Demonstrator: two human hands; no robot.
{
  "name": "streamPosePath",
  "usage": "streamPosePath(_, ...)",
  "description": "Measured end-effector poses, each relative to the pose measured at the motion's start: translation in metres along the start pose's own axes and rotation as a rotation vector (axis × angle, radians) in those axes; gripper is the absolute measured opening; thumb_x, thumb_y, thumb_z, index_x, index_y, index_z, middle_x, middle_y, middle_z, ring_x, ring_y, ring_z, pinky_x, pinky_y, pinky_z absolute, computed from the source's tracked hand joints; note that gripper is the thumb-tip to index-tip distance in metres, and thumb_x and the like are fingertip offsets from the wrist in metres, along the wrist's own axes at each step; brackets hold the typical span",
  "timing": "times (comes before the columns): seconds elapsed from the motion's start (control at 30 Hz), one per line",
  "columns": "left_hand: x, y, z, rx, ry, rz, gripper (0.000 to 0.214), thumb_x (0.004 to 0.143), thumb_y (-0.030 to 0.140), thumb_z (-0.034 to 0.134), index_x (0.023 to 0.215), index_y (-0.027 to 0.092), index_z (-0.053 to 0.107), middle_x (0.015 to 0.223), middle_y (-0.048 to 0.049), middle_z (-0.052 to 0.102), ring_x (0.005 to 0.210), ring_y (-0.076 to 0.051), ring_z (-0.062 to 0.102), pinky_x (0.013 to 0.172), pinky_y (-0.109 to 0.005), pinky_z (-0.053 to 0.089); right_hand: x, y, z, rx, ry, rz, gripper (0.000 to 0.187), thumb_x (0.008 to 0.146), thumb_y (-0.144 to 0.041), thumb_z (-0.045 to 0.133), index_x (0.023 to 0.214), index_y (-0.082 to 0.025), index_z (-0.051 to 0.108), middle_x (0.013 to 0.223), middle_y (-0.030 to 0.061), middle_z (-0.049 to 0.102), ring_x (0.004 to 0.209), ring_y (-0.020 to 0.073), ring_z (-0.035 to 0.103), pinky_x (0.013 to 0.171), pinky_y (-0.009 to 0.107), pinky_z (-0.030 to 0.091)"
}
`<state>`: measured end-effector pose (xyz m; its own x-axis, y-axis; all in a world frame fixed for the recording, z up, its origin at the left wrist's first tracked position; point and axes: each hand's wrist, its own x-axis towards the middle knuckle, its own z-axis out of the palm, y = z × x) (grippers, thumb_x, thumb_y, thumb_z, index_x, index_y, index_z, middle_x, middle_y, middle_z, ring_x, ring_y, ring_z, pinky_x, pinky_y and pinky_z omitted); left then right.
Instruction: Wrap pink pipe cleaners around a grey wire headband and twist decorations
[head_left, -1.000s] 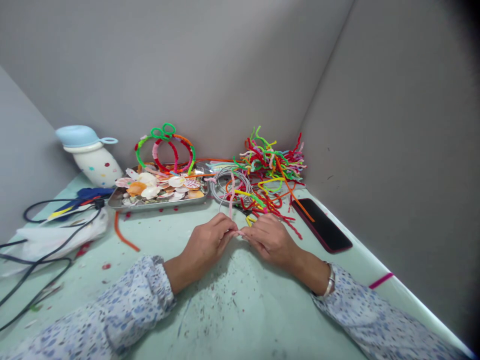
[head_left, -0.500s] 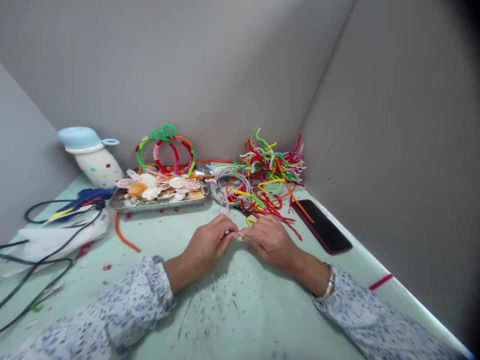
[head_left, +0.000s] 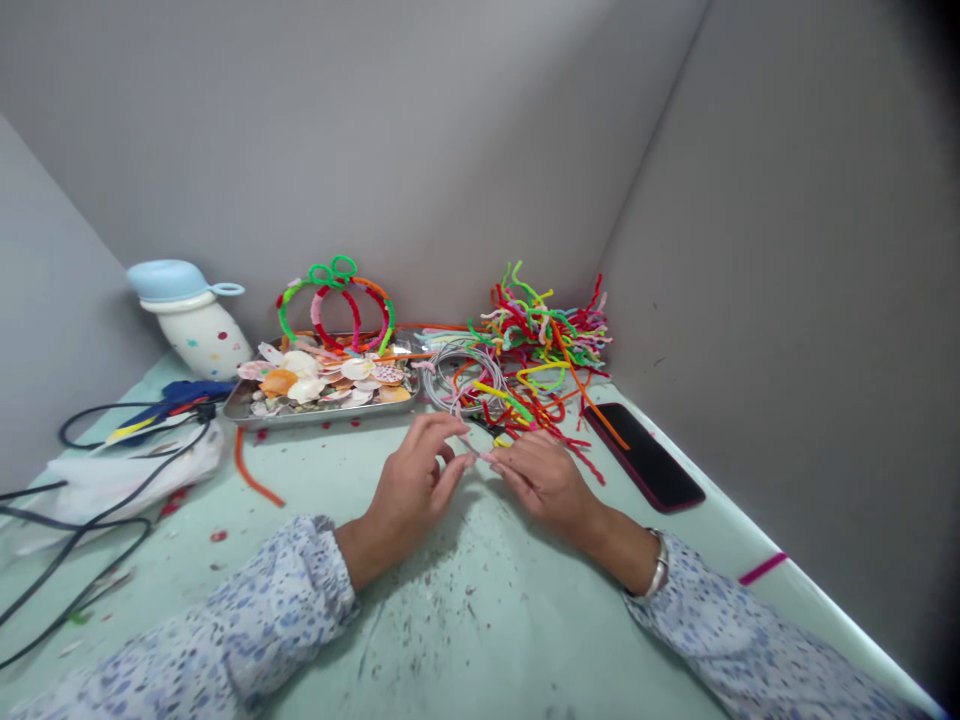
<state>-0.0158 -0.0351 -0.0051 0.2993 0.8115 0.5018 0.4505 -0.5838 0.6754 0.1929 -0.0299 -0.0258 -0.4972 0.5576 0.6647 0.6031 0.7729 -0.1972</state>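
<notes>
My right hand (head_left: 546, 482) pinches a short stretch of pink pipe cleaner (head_left: 485, 457) between thumb and forefinger, just above the table. A thin grey wire seems to run out of it toward the left, though it is too small to be sure. Close beside it is my left hand (head_left: 409, 492), its thumb and fingers parted around the free end without visibly gripping it. Behind both hands lies a coil of silvery wire (head_left: 427, 385). Dark-handled pliers or scissors are partly hidden behind my fingers, so their kind is unclear.
A metal tray (head_left: 330, 418) of seashells stands back left, with pipe-cleaner rings (head_left: 315, 310) rising behind it. Farther left are a white bottle (head_left: 202, 340) and black cables (head_left: 82, 525). A pile of coloured pipe cleaners (head_left: 547, 320) and a phone (head_left: 649, 460) lie right.
My left hand's fingers have parted from the pink pipe cleaner, where they were pinching it before. My right hand keeps its pinch. The view has shifted slightly.
</notes>
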Motion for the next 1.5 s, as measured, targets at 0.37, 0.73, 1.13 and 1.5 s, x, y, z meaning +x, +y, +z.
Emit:
streamPosePath(0.37,0.006,-0.002,0.007,-0.593,-0.202,-0.534,0.028,0.082,0.040,0.063,0.094,0.015,0.066,0.055,0.0071,0.044,0.046,-0.007,0.033,0.045,-0.020,0.026,0.001,-0.004,0.001,0.055,-0.008,0.010,0.016,0.095,-0.021,0.051,0.097,-0.016,0.066,0.078,0.0043,0.069,0.071,0.0169,0.055,0.070,0.032,0.038)
streamPosePath(0.73,0.005,-0.004,0.006,-0.650,-0.164,-0.567,0.023,0.077,0.039,0.067,0.076,0.016,0.065,0.051,0.0076,0.039,0.047,-0.007,0.028,0.046,-0.022,0.018,0.000,-0.007,0.000,0.179,-0.070,0.063,0.013,0.091,-0.024,0.055,0.099,-0.018,0.064,0.079,0.0051,0.066,0.073,0.0181,0.056,0.071,0.033,0.040)
streamPosePath(1.13,0.006,-0.007,0.006,-0.514,-0.099,-0.603,0.027,0.073,0.041,0.068,0.069,0.014,0.065,0.060,0.0023,0.052,0.055,-0.010,0.041,0.053,-0.023,0.030,0.001,-0.004,0.004,0.117,-0.058,0.041,0.018,0.093,-0.019,0.050,0.091,-0.017,0.068,0.071,0.0039,0.065,0.066,0.0162,0.053,0.068,0.032,0.038)
streamPosePath(1.5,0.004,-0.003,0.007,-0.495,-0.119,-0.533,0.027,0.075,0.040,0.068,0.071,0.013,0.067,0.058,0.0034,0.050,0.055,-0.009,0.038,0.053,-0.022,0.027,0.000,-0.010,0.000,0.148,0.033,0.081,0.009,0.090,-0.020,0.057,0.087,-0.018,0.065,0.074,0.0040,0.067,0.069,0.0168,0.057,0.069,0.033,0.040)
